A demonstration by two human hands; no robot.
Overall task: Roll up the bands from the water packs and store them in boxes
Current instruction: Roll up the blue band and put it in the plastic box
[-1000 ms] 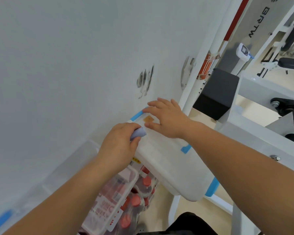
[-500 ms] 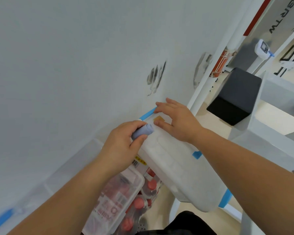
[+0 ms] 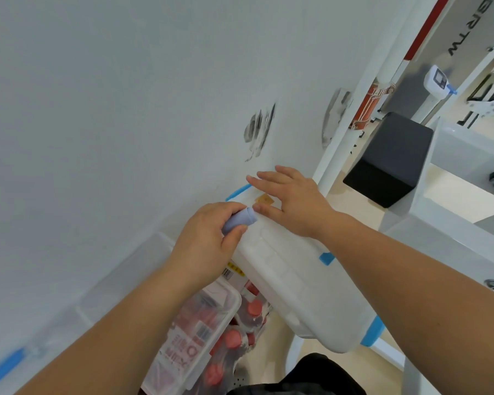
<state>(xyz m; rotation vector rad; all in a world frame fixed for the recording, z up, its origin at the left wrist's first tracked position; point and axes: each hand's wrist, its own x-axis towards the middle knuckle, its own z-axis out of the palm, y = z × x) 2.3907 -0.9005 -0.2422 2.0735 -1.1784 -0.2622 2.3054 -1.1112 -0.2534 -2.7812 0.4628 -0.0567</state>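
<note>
Nearest, below the white box (image 3: 291, 283), a clear bin (image 3: 232, 306) of red-capped bottles is partly covered by the left forearm, and its label print is too blurred to read. At the white box's left edge, the left hand (image 3: 207, 240) curls fingers and thumb round the rolled band (image 3: 240, 220), a pale lavender-blue, tight, short cylinder. Only its round end and a strip of its side show; the rest is hidden inside the hand. Its long axis runs up and to the right, the exposed end pointing at the right thumb, about touching it. Farther along the box's lid, the right hand (image 3: 293, 201) lies flat, fingers spread, beside a small orange sticker (image 3: 264, 200).
</note>
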